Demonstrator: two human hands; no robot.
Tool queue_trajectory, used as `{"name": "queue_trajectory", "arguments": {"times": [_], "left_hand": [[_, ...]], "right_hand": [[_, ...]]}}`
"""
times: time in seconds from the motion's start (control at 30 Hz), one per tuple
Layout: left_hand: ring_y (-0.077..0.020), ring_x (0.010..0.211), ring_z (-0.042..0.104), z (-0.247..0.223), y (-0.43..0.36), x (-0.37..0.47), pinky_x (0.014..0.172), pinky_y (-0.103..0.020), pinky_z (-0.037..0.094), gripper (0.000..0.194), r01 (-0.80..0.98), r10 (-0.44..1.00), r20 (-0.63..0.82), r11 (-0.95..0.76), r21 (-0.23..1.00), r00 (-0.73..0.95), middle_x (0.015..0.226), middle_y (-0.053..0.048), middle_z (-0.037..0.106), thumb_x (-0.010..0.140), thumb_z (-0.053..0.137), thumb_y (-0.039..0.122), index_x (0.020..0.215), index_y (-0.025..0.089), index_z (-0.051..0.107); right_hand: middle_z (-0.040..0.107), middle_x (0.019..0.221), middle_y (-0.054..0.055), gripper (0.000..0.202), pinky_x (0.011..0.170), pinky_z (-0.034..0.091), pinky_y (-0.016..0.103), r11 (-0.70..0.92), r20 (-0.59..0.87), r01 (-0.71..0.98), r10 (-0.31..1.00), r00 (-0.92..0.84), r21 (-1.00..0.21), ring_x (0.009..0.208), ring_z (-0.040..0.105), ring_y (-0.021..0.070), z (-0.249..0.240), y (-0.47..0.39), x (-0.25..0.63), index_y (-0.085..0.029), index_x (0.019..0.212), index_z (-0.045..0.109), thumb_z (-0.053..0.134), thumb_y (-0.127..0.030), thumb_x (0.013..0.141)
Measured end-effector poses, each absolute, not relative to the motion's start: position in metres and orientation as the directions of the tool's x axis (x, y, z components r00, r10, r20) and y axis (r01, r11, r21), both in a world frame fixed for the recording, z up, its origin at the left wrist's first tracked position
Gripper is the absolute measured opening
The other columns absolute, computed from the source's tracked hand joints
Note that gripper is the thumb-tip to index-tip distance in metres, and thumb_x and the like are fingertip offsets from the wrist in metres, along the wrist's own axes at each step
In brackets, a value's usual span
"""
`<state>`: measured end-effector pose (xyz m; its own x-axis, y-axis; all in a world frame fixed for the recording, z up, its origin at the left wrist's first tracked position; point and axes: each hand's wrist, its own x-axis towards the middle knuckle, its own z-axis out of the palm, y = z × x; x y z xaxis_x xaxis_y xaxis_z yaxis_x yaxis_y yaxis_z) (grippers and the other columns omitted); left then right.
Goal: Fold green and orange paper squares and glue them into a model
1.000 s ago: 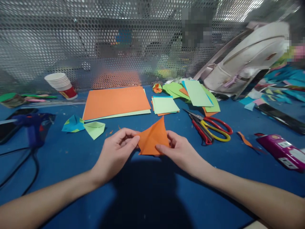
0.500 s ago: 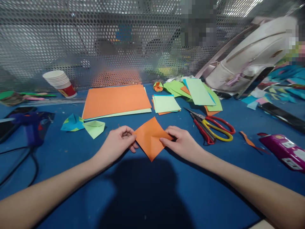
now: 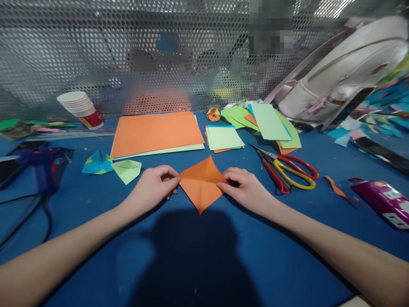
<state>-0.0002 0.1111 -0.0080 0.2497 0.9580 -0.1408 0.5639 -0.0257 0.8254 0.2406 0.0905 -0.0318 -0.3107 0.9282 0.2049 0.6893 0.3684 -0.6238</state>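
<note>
An orange square of paper (image 3: 202,183) lies turned like a diamond, with crease lines crossing its middle. My left hand (image 3: 157,183) pinches its left corner between thumb and fingers. At the right corner, my right hand (image 3: 242,184) grips the paper, thumb on top and fingers behind. Left of my left hand are a folded light green paper (image 3: 127,170) and a folded blue and green paper (image 3: 98,163). Scissors (image 3: 287,168) with red and yellow handles lie right of my right hand.
Behind the hands are large orange sheets (image 3: 156,134), a stack of small green sheets (image 3: 225,138) and green scraps (image 3: 275,123). A glue gun (image 3: 43,164) with its cable and paper cups (image 3: 79,110) stand left. A purple power strip (image 3: 385,202) and a backpack (image 3: 338,72) are right.
Both hands still hold the orange paper. The paper's left and right corners have spread slightly apart, and the crease across it shows more. The view has shifted a little.
</note>
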Motion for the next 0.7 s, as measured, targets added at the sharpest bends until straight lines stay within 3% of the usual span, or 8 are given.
{"name": "queue_trajectory", "arguments": {"times": [0.1,0.17,0.33,0.53,0.7], "left_hand": [[-0.0155,0.069,0.060,-0.010,0.114,-0.005,0.065,-0.028,0.047,0.017,0.666,0.933,0.095,-0.316,0.676,0.346,0.074,-0.003,0.065,0.078,0.053,0.026,0.074,0.017,0.067],[-0.0163,0.075,0.059,-0.013,0.116,-0.008,0.070,-0.029,0.047,0.020,0.685,0.902,0.172,-0.414,0.600,0.395,0.077,-0.003,0.065,0.079,0.051,0.025,0.075,0.018,0.069],[-0.0169,0.077,0.059,-0.020,0.120,-0.011,0.071,-0.031,0.046,0.018,0.720,0.891,0.181,-0.445,0.533,0.417,0.080,-0.004,0.063,0.079,0.051,0.021,0.079,0.018,0.069],[-0.0165,0.076,0.057,-0.021,0.119,-0.011,0.070,-0.031,0.046,0.016,0.736,0.896,0.163,-0.434,0.521,0.413,0.081,-0.003,0.061,0.079,0.052,0.019,0.076,0.019,0.067],[-0.0188,0.082,0.058,-0.022,0.119,-0.011,0.074,-0.034,0.048,0.017,0.763,0.880,0.183,-0.473,0.440,0.439,0.085,-0.005,0.061,0.081,0.049,0.019,0.082,0.017,0.066]], "right_hand": [[0.060,0.077,0.003,0.015,0.070,0.035,0.030,0.488,0.324,0.670,0.873,-0.365,-0.560,0.076,0.052,0.0162,-0.039,0.091,0.243,-0.018,0.069,0.055,0.053,-0.019,0.084],[0.061,0.077,0.004,0.011,0.070,0.035,0.031,0.539,0.356,0.675,0.841,-0.407,-0.504,0.075,0.052,0.0165,-0.043,0.091,0.244,-0.018,0.078,0.058,0.052,-0.017,0.086],[0.065,0.084,0.006,0.012,0.069,0.034,0.032,0.633,0.428,0.664,0.769,-0.475,-0.399,0.078,0.054,0.0173,-0.044,0.089,0.244,-0.018,0.088,0.060,0.048,-0.017,0.089],[0.066,0.090,0.007,0.014,0.068,0.034,0.032,0.677,0.462,0.648,0.726,-0.509,-0.349,0.080,0.055,0.0177,-0.042,0.087,0.243,-0.018,0.089,0.057,0.044,-0.014,0.090],[0.068,0.090,0.008,0.015,0.068,0.033,0.031,0.755,0.488,0.612,0.636,-0.597,-0.236,0.079,0.056,0.0168,-0.040,0.085,0.242,-0.016,0.090,0.056,0.042,-0.009,0.090]]}}
